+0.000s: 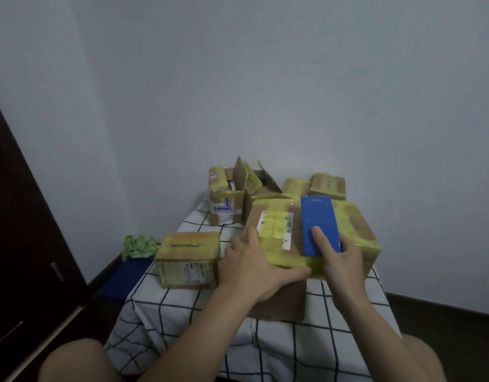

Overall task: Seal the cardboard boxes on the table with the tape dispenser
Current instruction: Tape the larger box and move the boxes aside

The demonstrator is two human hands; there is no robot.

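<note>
Tape dispenser [317, 216] (right hand [345, 263] grasping it) should press flat toward twelve o'clock; left hand [251, 263], fingers released, braces cardboard box [356, 221].

A room in a home, it seems — plain pale wall [237, 78], dark skirting board [104, 274], a dark wooden door [25, 230] at the left. A black-and-white checked cloth [182, 307] lies under taped, labelled cardboard boxes [188, 252].
</note>
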